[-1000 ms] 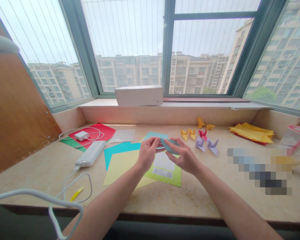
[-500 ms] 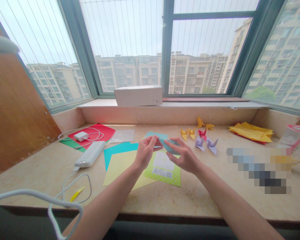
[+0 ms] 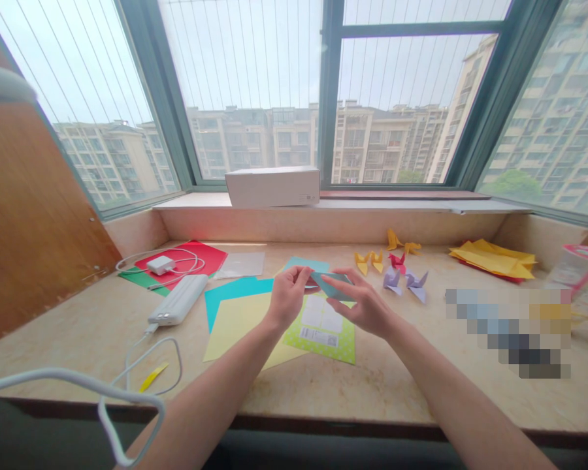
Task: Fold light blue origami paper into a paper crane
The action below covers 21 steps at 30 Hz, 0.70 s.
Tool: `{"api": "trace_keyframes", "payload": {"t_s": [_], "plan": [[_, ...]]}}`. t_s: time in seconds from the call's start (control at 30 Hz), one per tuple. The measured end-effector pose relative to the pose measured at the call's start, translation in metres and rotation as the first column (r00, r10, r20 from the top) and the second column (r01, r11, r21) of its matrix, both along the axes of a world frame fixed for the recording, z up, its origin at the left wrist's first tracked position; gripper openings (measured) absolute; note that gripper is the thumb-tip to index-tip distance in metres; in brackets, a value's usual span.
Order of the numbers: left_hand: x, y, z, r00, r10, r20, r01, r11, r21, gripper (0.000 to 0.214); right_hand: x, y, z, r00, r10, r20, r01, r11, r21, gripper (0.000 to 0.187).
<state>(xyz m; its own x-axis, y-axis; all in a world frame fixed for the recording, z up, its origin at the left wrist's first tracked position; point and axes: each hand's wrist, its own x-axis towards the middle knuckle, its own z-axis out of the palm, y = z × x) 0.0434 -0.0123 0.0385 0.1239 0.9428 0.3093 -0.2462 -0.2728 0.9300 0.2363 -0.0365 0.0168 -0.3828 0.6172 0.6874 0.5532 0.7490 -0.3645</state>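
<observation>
A small folded piece of light blue paper [image 3: 332, 286] is held up between both hands above the sheets. My left hand [image 3: 290, 295] pinches its left end between thumb and fingers. On its right side, my right hand [image 3: 360, 301] grips it, fingers lying along the near face and part of the paper hidden. Below lie a pale yellow sheet [image 3: 240, 326], a turquoise sheet [image 3: 220, 303] and a green dotted packet [image 3: 338, 349] with a white label. Folded paper cranes, two of them purple [image 3: 415, 285] and one red [image 3: 397, 262], stand to the right of my right hand.
A white power bank [image 3: 179, 300] with cables lies left, near a charger [image 3: 161, 264] on red paper [image 3: 208, 254]. Yellow paper [image 3: 492, 259] is stacked at the right. A white box [image 3: 273, 188] sits on the sill. A pixelated patch hides something at right.
The folded blue paper has turned slightly, showing a flatter, broader face. Both hands keep hold of it in nearly the same place; the whole view has shifted a little.
</observation>
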Motion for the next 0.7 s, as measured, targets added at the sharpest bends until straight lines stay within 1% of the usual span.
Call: {"api": "trace_keyframes", "payload": {"t_s": [0.1,0.17,0.2,0.3,0.37,0.43,0.5,0.57,0.63,0.7], "plan": [[0.000,0.001,-0.002,1.000,0.026,0.009,-0.027,1.000,0.015,0.040,-0.005,-0.002,0.002,0.996,0.034,-0.088,-0.037,0.999,-0.032,0.048],[-0.001,0.002,-0.002,0.998,0.053,0.017,-0.054,0.998,0.027,0.040,-0.008,-0.004,0.003,0.982,0.030,-0.185,-0.045,0.996,-0.078,0.054],[-0.001,0.003,-0.002,0.997,0.070,0.020,-0.071,0.997,0.035,0.040,-0.010,-0.005,0.004,0.971,0.021,-0.240,-0.052,0.991,-0.120,0.058],[-0.002,0.004,-0.002,0.990,0.136,0.032,-0.137,0.989,0.063,0.040,-0.013,-0.005,0.006,0.914,-0.008,-0.405,-0.122,0.948,-0.295,0.070],[-0.002,0.005,-0.001,0.983,0.178,0.051,-0.181,0.981,0.074,0.041,-0.014,-0.002,0.005,0.865,-0.039,-0.500,-0.177,0.910,-0.376,0.074],[-0.003,0.006,0.000,0.976,0.205,0.068,-0.210,0.975,0.075,0.042,-0.014,0.001,0.004,0.823,-0.070,-0.564,-0.207,0.887,-0.412,0.069],[-0.002,0.006,0.000,0.974,0.212,0.085,-0.217,0.974,0.066,0.042,-0.014,0.005,0.003,0.797,-0.102,-0.595,-0.198,0.887,-0.417,0.055],[0.000,0.005,0.000,0.974,0.201,0.104,-0.205,0.978,0.028,0.044,-0.012,0.006,0.002,0.790,-0.146,-0.596,-0.119,0.917,-0.382,0.042],[0.002,0.004,-0.002,0.980,0.175,0.091,-0.171,0.984,-0.057,0.047,-0.010,0.006,0.001,0.794,-0.226,-0.564,0.055,0.951,-0.303,0.033],[0.006,0.000,-0.006,0.996,0.087,0.016,-0.084,0.985,-0.148,0.051,-0.007,0.005,0.000,0.805,-0.311,-0.506,0.247,0.950,-0.191,0.030]]}}
